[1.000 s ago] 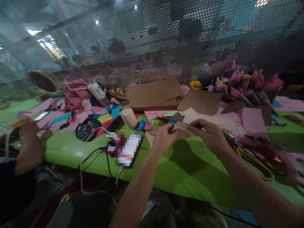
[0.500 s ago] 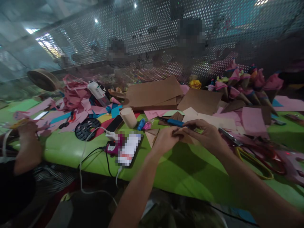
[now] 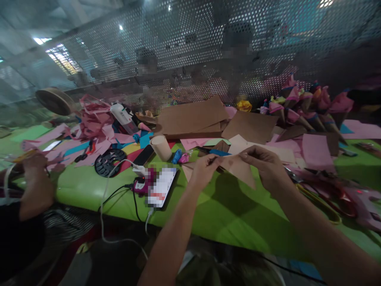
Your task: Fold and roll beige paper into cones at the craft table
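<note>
A piece of light brown paper [image 3: 241, 169] is stretched between my two hands above the green table [image 3: 226, 222]. The fingers of my left hand [image 3: 204, 171] pinch its left end. At the upper right edge, my right hand [image 3: 264, 163] grips the same paper between thumb and fingers. A lower corner of the paper hangs free, and a shadow falls on the table beneath. Just behind the hands lies a long blue object [image 3: 219, 152] with a dark end, partly hidden.
Scissors with yellow handles [image 3: 323, 206] and red-handled scissors [image 3: 347, 202] lie right of my hands. Left are a phone [image 3: 163, 188], a power strip [image 3: 143, 184] and a tape roll [image 3: 160, 147]. Brown cardboard [image 3: 190, 119] and paper cones [image 3: 309, 105] stand behind. A co-worker's hand [image 3: 34, 167] is far left.
My hands have moved apart, the left one slightly left and the right one slightly right. More of the brown paper now shows between them, with its corner hanging down.
</note>
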Demonstrator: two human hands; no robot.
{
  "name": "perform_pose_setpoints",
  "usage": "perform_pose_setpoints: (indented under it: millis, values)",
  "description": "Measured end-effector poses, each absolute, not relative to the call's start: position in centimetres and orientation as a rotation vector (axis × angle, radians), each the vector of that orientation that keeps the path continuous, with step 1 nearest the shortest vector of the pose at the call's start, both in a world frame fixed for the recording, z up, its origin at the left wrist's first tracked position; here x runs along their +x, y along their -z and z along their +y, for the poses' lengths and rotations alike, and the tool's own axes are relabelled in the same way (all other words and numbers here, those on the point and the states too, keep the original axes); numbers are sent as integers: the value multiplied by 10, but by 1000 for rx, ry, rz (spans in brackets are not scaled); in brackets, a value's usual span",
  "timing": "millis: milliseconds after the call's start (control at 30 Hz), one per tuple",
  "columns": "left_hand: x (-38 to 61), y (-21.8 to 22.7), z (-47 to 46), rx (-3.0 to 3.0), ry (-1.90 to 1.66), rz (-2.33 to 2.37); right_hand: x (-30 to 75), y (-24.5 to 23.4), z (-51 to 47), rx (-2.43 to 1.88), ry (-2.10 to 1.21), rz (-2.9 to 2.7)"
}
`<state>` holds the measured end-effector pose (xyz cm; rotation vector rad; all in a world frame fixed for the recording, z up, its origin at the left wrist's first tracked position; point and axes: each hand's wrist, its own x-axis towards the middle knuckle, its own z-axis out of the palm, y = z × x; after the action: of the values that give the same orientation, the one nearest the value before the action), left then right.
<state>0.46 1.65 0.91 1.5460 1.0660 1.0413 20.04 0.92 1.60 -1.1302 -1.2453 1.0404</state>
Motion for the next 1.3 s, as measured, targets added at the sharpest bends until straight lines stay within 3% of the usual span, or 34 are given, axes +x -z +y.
perform_pose_setpoints:
  millis: [200, 433, 633, 1300]
  values:
    - [7, -12, 16, 1281, -1331, 1155, 201, -11, 11, -1183, -1116, -1285]
    - [18, -2, 15, 1269, -1018, 928, 196, -7, 12, -1103, -1076, -1153]
    - [15, -3, 14, 1342, -1090, 1117, 195, -11, 10, -1139, -1152, -1302]
    - [13, -9, 12, 1289, -1075, 1126, 197, -2, 13, -1124, -1120, -1195]
